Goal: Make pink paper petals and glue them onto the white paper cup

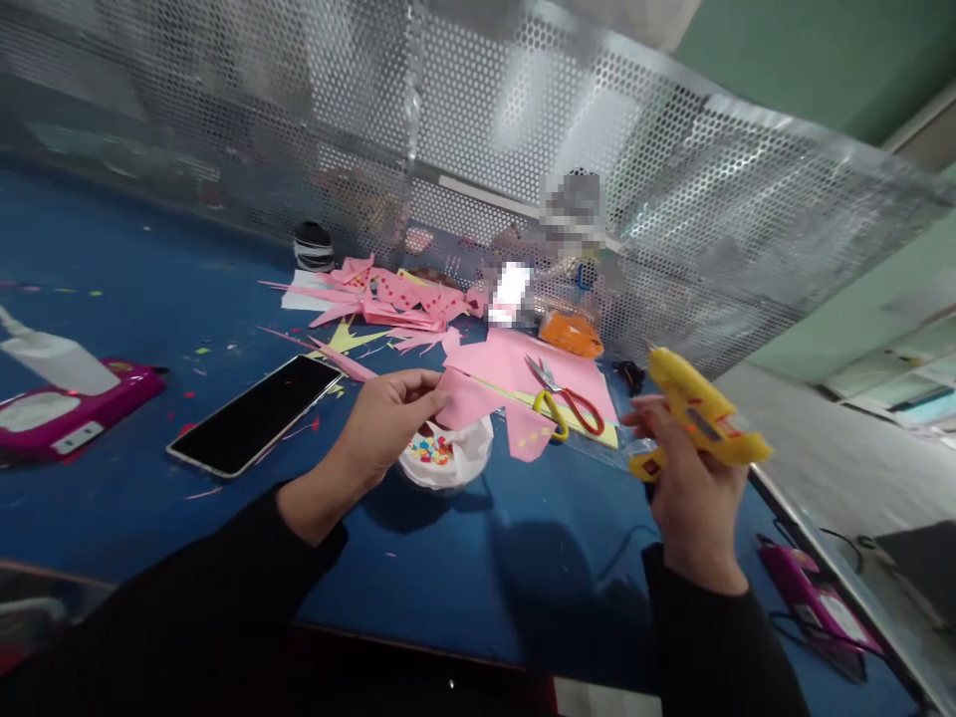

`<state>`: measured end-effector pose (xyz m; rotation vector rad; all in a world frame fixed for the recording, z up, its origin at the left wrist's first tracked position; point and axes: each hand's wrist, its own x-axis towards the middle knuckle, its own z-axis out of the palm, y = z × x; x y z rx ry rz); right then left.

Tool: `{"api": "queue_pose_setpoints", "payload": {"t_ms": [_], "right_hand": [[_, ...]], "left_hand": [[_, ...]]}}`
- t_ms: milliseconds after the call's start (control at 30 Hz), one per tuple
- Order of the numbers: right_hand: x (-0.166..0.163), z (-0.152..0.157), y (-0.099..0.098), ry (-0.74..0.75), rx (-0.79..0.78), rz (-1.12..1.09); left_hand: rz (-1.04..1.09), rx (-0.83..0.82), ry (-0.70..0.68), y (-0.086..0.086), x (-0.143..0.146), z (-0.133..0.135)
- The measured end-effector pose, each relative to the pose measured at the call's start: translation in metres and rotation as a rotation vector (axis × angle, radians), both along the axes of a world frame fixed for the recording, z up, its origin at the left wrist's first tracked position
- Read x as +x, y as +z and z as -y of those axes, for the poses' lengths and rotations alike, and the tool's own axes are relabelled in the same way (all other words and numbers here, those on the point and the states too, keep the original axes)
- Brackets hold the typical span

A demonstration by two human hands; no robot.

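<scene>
Pinched between thumb and finger of my left hand (384, 418) is a pink paper cutout (527, 428), held above the table, with a few small yellowish marks near its right end. Just below it sits a bowl lined with white paper (470, 453), holding small coloured paper bits (431, 448). My right hand (694, 498) grips a yellow glue gun (694, 403), raised over the table's right side and apart from the cutout. Behind the cutout lie scissors (572, 393) with a red and a yellow handle loop, resting on pink paper sheets (508, 358).
A smartphone (258, 413) and a magenta power strip (82, 408) with a white plug lie left. Pink paper scraps (403, 304) and an orange packet (572, 334) are at the back, before a perforated metal screen (493, 110). Another magenta power strip (822, 602) lies right.
</scene>
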<state>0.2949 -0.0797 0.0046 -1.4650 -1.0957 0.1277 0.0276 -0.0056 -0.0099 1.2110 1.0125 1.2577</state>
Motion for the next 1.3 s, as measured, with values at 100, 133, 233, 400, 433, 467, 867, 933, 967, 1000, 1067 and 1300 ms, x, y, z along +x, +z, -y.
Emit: {"api": "queue_pose_setpoints", "payload": {"t_ms": [100, 133, 233, 400, 433, 467, 867, 933, 967, 1000, 1067, 1300], "right_hand": [[-0.051, 0.005, 0.007, 0.31, -0.018, 0.029], [-0.064, 0.006, 0.007, 0.403, -0.056, 0.062], [-0.087, 0.009, -0.003, 0.531, -0.085, 0.213], [-0.09, 0.013, -0.024, 0.445, -0.019, 0.438], [-0.089, 0.013, -0.024, 0.443, -0.03, 0.461], [-0.089, 0.013, -0.024, 0.444, -0.044, 0.481], [-0.092, 0.008, -0.019, 0.32, 0.033, 0.749], [-0.091, 0.008, -0.018, 0.308, 0.033, 0.783], [-0.091, 0.008, -0.018, 0.307, 0.035, 0.797], [-0.091, 0.008, -0.018, 0.308, 0.036, 0.809], [-0.091, 0.008, -0.018, 0.305, 0.035, 0.82], [-0.088, 0.008, -0.021, 0.319, -0.012, 0.826]], "left_hand": [[-0.002, -0.005, -0.019, 0.001, 0.0, 0.002], [0.003, -0.011, -0.033, 0.001, 0.001, 0.003], [0.024, -0.025, -0.07, 0.002, 0.001, 0.005], [0.021, -0.021, -0.079, 0.004, 0.001, 0.007], [0.021, -0.02, -0.081, 0.004, 0.001, 0.007], [0.022, -0.02, -0.085, 0.004, 0.001, 0.007], [0.028, -0.024, -0.098, 0.006, 0.002, 0.008], [0.021, -0.029, -0.097, 0.005, 0.002, 0.008], [0.018, -0.03, -0.1, 0.004, 0.002, 0.008], [0.015, -0.03, -0.103, 0.004, 0.003, 0.007], [0.015, -0.027, -0.108, 0.003, 0.003, 0.007], [-0.038, -0.003, -0.134, 0.005, 0.0, 0.009]]}}
